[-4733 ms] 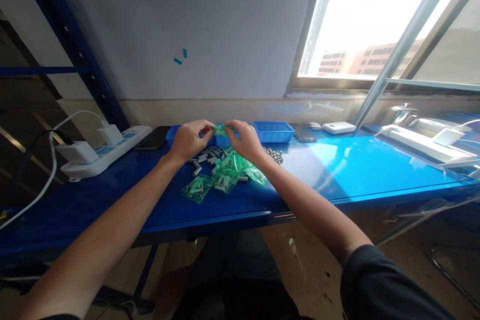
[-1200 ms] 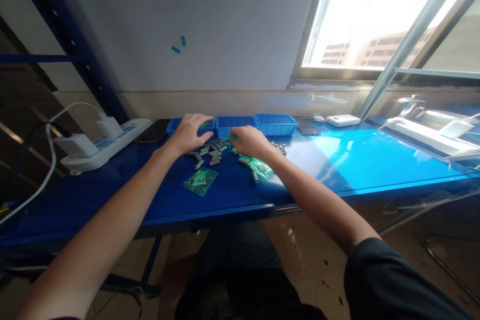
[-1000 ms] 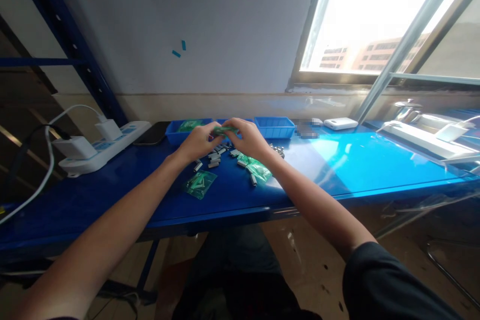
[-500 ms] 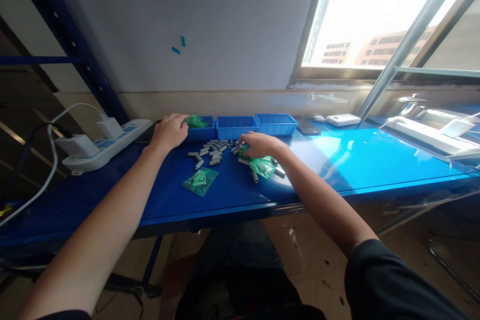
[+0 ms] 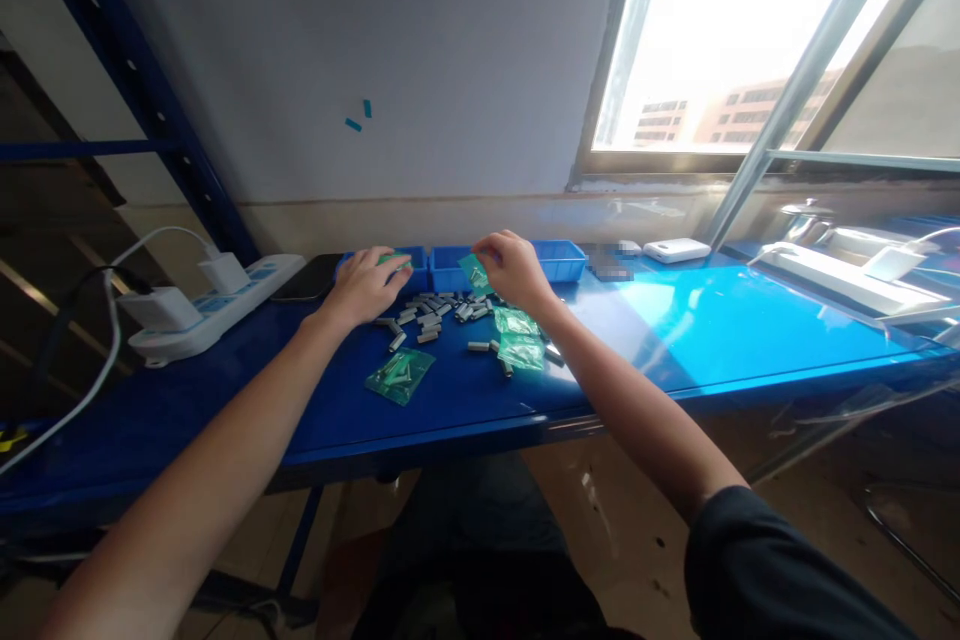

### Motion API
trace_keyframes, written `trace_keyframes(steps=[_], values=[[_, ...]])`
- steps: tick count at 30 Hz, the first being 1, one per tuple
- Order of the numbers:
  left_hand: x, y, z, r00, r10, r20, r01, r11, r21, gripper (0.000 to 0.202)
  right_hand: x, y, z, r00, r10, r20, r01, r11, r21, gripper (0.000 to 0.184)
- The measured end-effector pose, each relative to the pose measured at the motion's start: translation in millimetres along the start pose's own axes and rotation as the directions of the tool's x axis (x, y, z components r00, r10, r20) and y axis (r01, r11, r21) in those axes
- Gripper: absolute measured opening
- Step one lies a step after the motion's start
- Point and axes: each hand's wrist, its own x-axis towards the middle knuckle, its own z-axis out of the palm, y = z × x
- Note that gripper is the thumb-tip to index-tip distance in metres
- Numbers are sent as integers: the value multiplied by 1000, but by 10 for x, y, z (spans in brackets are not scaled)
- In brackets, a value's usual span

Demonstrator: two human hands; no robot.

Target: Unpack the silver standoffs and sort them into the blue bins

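Between the fingertips of my right hand [image 5: 514, 270] hangs a small green plastic bag [image 5: 472, 270] with small pieces inside, raised in front of the middle blue bin [image 5: 448, 275]. My left hand [image 5: 370, 283] lies over the left blue bin [image 5: 421, 272], fingers stretched out, partly covering the green plastic inside it. Below both hands, several short metal cylinders [image 5: 428, 323] are scattered on the blue table. One green bag [image 5: 401, 375] with slim pieces lies near the front edge. More green plastic bags [image 5: 520, 340] lie beside my right wrist.
A right blue bin [image 5: 561, 262] stands behind my right hand. At the left are a white power strip [image 5: 225, 305] with plugs and a dark flat device [image 5: 309, 278]. A white box [image 5: 676, 250] and another power strip [image 5: 847, 278] are at the right. The table's front edge [image 5: 450, 440] runs below.
My right hand has risen from the metal cylinders with a small green bag in its fingers. My left hand has shifted slightly right over the left bin. The view has tilted a little.
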Motion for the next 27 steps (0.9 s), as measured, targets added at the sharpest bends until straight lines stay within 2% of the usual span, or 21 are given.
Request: trace_keyframes(steps=[2,5,6,8,11,13,15,16,18,20,22,24,25,27], values=[[-53,243,-4,993,102,-57,-112,969,-220,56,-34,-60,30,998,-47,-48,51,994,92,18],[-93,590,-16,978,204,-42,-195,825,-531,56,-86,-169,72,989,-145,-31,148,973,179,16],[-96,664,-29,976,212,-46,-200,799,-567,54,-97,-197,82,986,-168,-21,169,966,193,16],[-85,712,-77,980,174,-100,-201,836,-511,44,-107,-227,90,983,-182,-26,184,962,204,16],[-35,525,-184,964,65,-259,-117,975,-190,32,-99,-213,75,988,-137,-66,146,973,179,19],[2,278,-231,954,18,-298,-17,1000,7,34,-93,-184,56,994,-105,-7,105,987,120,22],[30,-8,-218,974,-51,-220,78,990,115,39,-97,-154,41,981,-105,166,98,994,48,23],[41,-148,-187,987,-95,-129,114,982,149,40,-103,-142,36,956,-114,272,112,993,24,23],[61,-392,-88,980,-198,0,196,970,140,43,-124,-130,34,883,-146,447,151,988,23,24],[82,-557,24,968,-239,70,234,969,81,46,-154,-148,44,831,-188,523,182,981,62,25],[98,-620,113,969,-232,89,230,973,35,48,-198,-214,71,820,-249,515,224,968,112,29],[98,-583,159,970,-234,69,233,972,28,48,-267,-337,118,804,-352,480,311,936,165,40],[90,-534,164,967,-249,49,247,968,31,48,-312,-415,149,777,-417,471,371,908,192,48],[60,-402,144,959,-283,2,283,959,33,47,-413,-581,216,681,-545,489,499,834,236,59]])
